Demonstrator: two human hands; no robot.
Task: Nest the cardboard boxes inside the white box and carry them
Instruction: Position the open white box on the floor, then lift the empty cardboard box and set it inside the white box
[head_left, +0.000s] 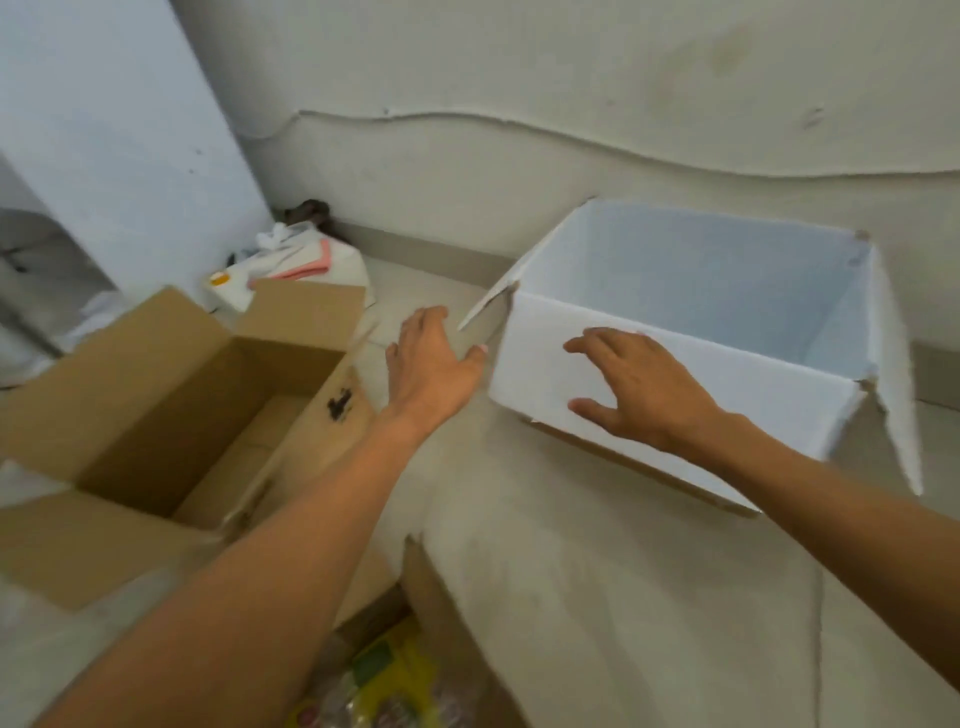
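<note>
The white box (727, 291) stands open and empty on the floor at the right, its flaps hanging outward. My right hand (639, 387) lies flat with spread fingers on its near flap, holding nothing. My left hand (431, 364) hovers open just left of the white box, thumb close to its corner, not touching it. A brown cardboard box (171, 415) sits open and empty at the left, flaps up. Another cardboard box (436, 613) shows at the bottom, only its edge in view.
A pale wall with a skirting runs behind the boxes. In the corner lies a pile of white bags and a pink cloth (296, 265). Colourful packets (384, 680) fill the bottom box. Bare floor lies between the boxes.
</note>
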